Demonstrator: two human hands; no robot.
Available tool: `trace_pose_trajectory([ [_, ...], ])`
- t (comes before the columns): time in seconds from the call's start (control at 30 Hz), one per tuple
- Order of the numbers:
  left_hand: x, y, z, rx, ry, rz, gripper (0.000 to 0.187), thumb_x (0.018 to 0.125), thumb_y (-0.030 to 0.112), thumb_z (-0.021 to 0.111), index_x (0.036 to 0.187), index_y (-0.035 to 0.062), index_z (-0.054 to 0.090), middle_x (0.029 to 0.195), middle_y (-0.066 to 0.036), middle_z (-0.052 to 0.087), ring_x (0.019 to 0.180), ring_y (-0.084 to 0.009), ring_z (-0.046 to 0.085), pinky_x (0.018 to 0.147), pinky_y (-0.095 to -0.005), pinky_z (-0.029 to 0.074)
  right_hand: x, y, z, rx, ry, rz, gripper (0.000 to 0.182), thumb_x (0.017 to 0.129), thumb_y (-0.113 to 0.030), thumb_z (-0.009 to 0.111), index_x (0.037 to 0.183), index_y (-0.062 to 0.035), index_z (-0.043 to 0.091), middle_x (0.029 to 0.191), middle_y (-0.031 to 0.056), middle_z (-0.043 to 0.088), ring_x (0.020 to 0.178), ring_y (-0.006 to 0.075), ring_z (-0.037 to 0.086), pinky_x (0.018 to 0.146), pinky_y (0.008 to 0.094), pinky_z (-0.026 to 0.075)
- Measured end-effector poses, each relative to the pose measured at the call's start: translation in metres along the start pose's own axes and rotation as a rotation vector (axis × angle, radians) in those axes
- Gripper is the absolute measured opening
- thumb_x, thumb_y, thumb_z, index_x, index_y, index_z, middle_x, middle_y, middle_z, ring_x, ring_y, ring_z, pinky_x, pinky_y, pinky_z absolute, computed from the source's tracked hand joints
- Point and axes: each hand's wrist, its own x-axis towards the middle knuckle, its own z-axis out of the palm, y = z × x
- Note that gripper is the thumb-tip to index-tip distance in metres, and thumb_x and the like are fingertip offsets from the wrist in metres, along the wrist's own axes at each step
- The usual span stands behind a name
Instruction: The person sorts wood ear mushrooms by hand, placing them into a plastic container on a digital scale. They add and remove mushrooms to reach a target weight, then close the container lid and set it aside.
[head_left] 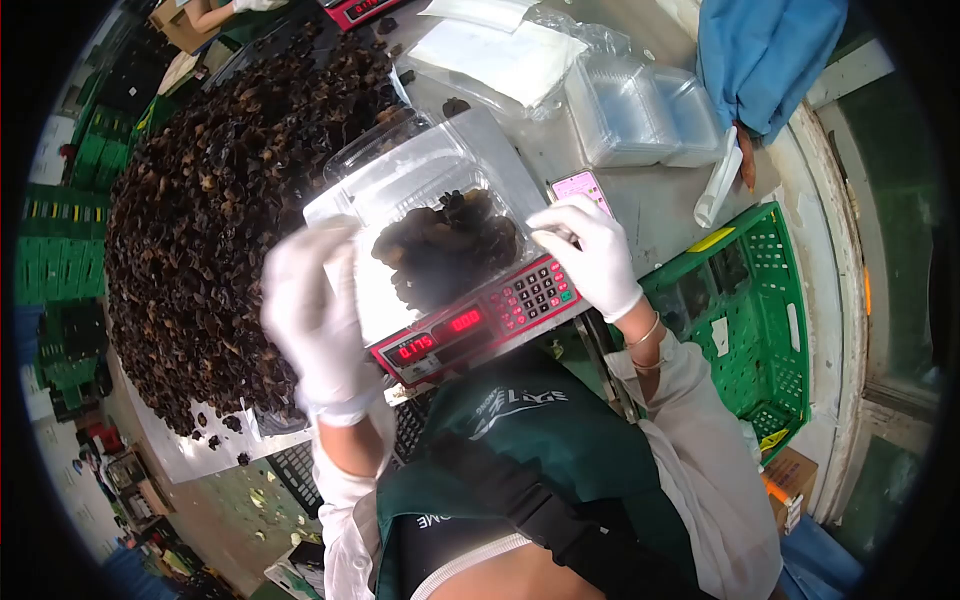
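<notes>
A clear plastic container [402, 207] lies open on the scale, with its lid folded back on the far side. In it sits a heap of dark wood ear mushrooms [445, 245]. The red-framed scale [470, 335] under it reads 0.175. My left hand [318, 310], in a white glove, is beside the container's left side; motion smears its fingers. My right hand [592, 258], gloved too, is at the container's right edge above the keypad. Its fingers are curled into a pinch, and what lies between them, if anything, is hidden.
A large pile of wood ear mushrooms [230, 210] covers the table at left. Stacked clear containers [620, 115], white sheets [490, 60] and a phone [582, 187] lie beyond the scale. A green crate [745, 340] stands at right. Another person's gloved hand [258, 5] shows at top.
</notes>
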Motion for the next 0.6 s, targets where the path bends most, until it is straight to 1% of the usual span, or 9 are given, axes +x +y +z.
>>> trace_pose_trajectory([
  [0.03,-0.005,0.002,0.014,0.02,-0.135,0.007,0.014,0.078,0.001,0.066,0.09,0.0071,0.069,0.091,-0.007,0.066,0.087,-0.0214,0.061,0.08,-0.0307,0.047,0.007,-0.008,0.002,0.047,-0.072,0.115,0.02,0.073,-0.006,0.07,0.093,-0.0062,0.066,0.082,0.0053,0.059,0.067,0.0191,0.057,0.061,0.0283,0.046],
  [0.1,-0.012,-0.007,0.046,0.061,-0.319,0.015,0.005,0.078,0.009,0.066,0.083,0.0088,0.067,0.083,-0.005,0.065,0.08,-0.0226,0.06,0.074,-0.0323,0.047,0.018,-0.01,0.01,-0.041,-0.116,0.091,0.022,0.074,-0.009,0.07,0.095,-0.0084,0.064,0.076,0.0042,0.055,0.064,0.0163,0.054,0.059,0.0277,0.044],
  [0.17,-0.015,-0.005,0.065,0.052,-0.347,0.07,0.009,0.075,0.007,0.066,0.084,0.0092,0.067,0.084,-0.006,0.065,0.079,-0.0241,0.059,0.073,-0.0333,0.047,0.022,0.0,0.019,-0.254,-0.22,-0.112,0.018,0.076,-0.011,0.069,0.093,-0.0089,0.063,0.074,0.0043,0.051,0.063,0.0131,0.052,0.058,0.0257,0.042],
  [0.23,-0.02,-0.016,0.083,-0.019,-0.397,0.14,0.02,0.072,0.007,0.066,0.092,0.0086,0.066,0.089,-0.005,0.064,0.085,-0.0255,0.058,0.078,-0.035,0.046,0.022,0.003,0.019,-0.225,-0.255,-0.11,0.013,0.077,-0.009,0.067,0.089,-0.0076,0.061,0.075,0.005,0.052,0.063,0.0121,0.051,0.059,0.0242,0.042],
  [0.3,-0.021,-0.018,0.092,-0.024,-0.499,0.153,0.032,0.071,0.009,0.067,0.102,0.008,0.064,0.093,-0.005,0.064,0.092,-0.0264,0.056,0.082,-0.0369,0.044,0.022,0.003,0.014,0.0,-0.265,0.029,0.012,0.078,-0.006,0.065,0.089,-0.0068,0.061,0.076,0.0051,0.054,0.063,0.0138,0.052,0.061,0.024,0.043],
  [0.37,-0.023,-0.026,0.098,-0.108,-0.509,0.17,0.038,0.071,0.012,0.069,0.108,0.0088,0.062,0.095,-0.006,0.064,0.095,-0.0264,0.055,0.084,-0.0378,0.042,0.021,0.005,0.013,0.06,-0.273,0.066,0.011,0.078,-0.003,0.064,0.088,-0.006,0.059,0.078,0.006,0.057,0.065,0.0185,0.057,0.062,0.0294,0.045],
  [0.43,-0.022,-0.026,0.099,-0.194,-0.608,0.119,0.043,0.068,0.011,0.075,0.109,0.009,0.063,0.103,-0.009,0.064,0.094,-0.0281,0.056,0.084,-0.038,0.042,0.018,0.015,0.018,0.23,-0.21,0.112,0.011,0.078,-0.001,0.065,0.086,-0.0041,0.059,0.079,0.0048,0.057,0.065,0.014,0.056,0.062,0.0274,0.045],
  [0.53,-0.023,-0.021,0.1,-0.132,-0.599,0.096,0.037,0.069,0.013,0.074,0.104,0.0094,0.064,0.093,-0.008,0.064,0.09,-0.0273,0.056,0.082,-0.0377,0.041,0.015,0.02,0.02,0.402,-0.209,0.232,0.01,0.08,0.001,0.064,0.088,-0.0028,0.06,0.079,0.001,0.06,0.072,0.0063,0.055,0.066,0.0229,0.046],
  [0.6,-0.024,-0.021,0.103,-0.107,-0.6,0.092,0.033,0.069,0.013,0.074,0.101,0.0095,0.064,0.089,-0.008,0.064,0.089,-0.0272,0.056,0.081,-0.0377,0.04,0.015,0.018,0.018,0.358,-0.218,0.199,0.012,0.079,0.001,0.065,0.09,-0.0031,0.06,0.079,0.0018,0.059,0.072,0.0073,0.056,0.066,0.0231,0.046],
])
